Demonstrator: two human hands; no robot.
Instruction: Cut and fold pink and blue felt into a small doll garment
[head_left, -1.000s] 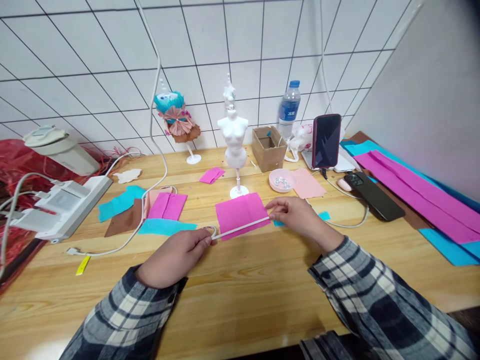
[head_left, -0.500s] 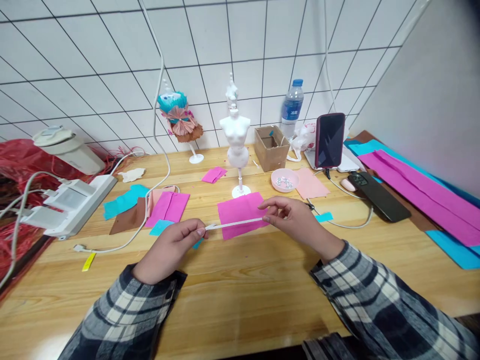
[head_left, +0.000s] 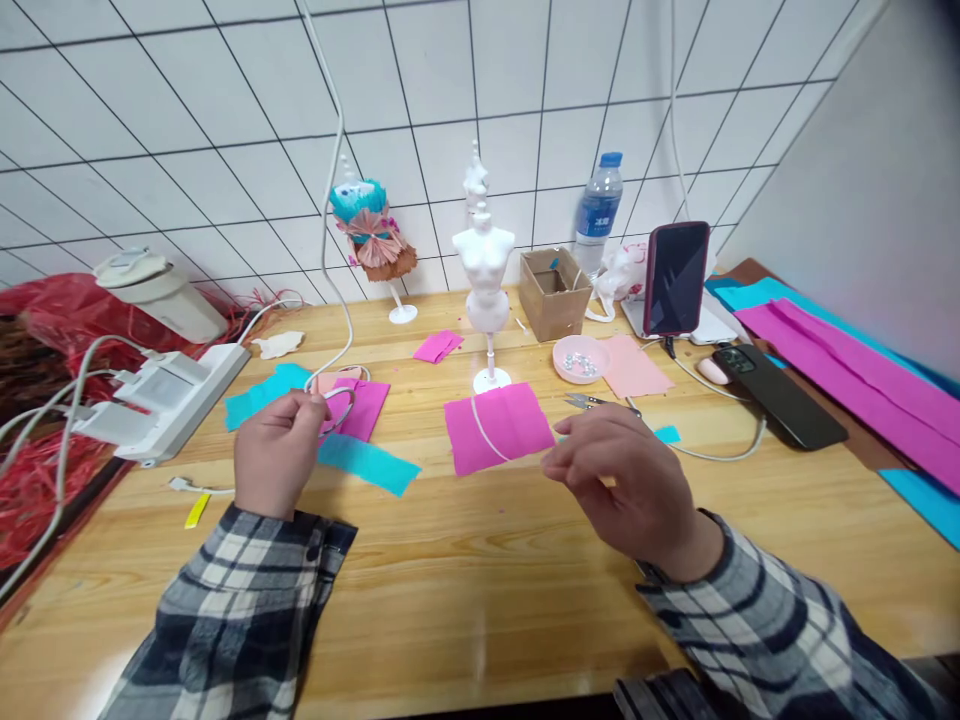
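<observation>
My left hand point(head_left: 276, 452) is closed on a small coil of white ribbon point(head_left: 339, 404), held above the pink and teal paper pieces point(head_left: 365, 462) at the left. My right hand point(head_left: 621, 474) hovers just right of the pink paper square point(head_left: 501, 426), its fingertips pinched at one end of a curved white strip point(head_left: 484, 430) that arcs over that square. A white mini mannequin point(head_left: 486, 280) stands on its stand right behind the square.
Small snips point(head_left: 596, 402), a pink dish of beads point(head_left: 581, 359) and a cardboard box point(head_left: 553, 293) sit behind my right hand. A power strip point(head_left: 169, 398) with cables lies at the left. Two phones point(head_left: 675, 278) and long crepe sheets point(head_left: 855, 375) lie at the right.
The strip was stretched straight between both hands. Now my left hand has drawn away to the left with the coil, and the strip curves loosely over the pink square from my right hand.
</observation>
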